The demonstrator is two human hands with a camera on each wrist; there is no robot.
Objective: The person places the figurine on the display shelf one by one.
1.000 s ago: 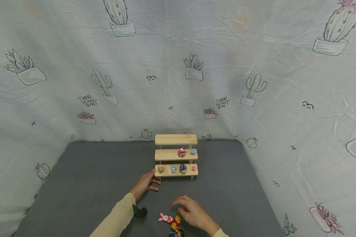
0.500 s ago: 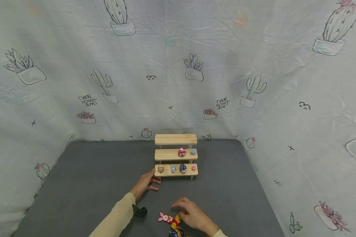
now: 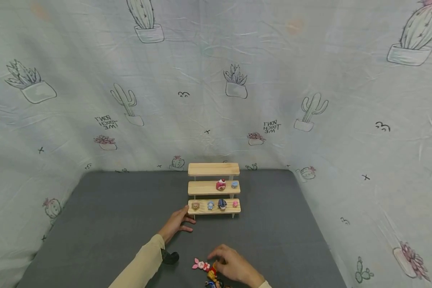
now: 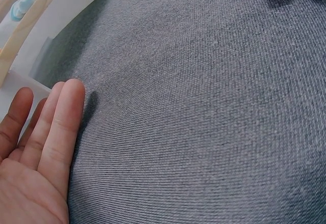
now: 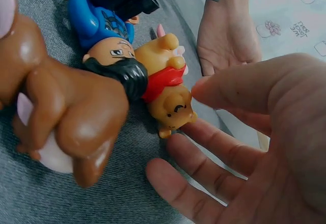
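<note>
A three-tier wooden shelf (image 3: 214, 188) stands at the back of the grey table, with several small figurines on its lower two tiers. My left hand (image 3: 185, 219) rests flat on the cloth by the shelf's lower left corner, fingers (image 4: 56, 127) straight and holding nothing. My right hand (image 3: 217, 257) hovers over a cluster of toys near the front edge. Its thumb (image 5: 239, 84) and fingers (image 5: 204, 152) are spread on either side of a yellow bear in a red shirt (image 5: 170, 89), not closed on it. A pink figure (image 3: 201, 264) lies to the left of it.
A blue-shirted, black-haired figure (image 5: 104, 35) and a brown figure (image 5: 66, 117) lie beside the bear. A black wrist strap (image 3: 170, 257) shows on my left sleeve. Cactus-print sheets (image 3: 216, 92) wall in the grey table (image 3: 111, 212) on three sides.
My right hand has dropped lower and closer to me, down onto the toy cluster by the yellow bear. The left hand and shelf have stayed put.
</note>
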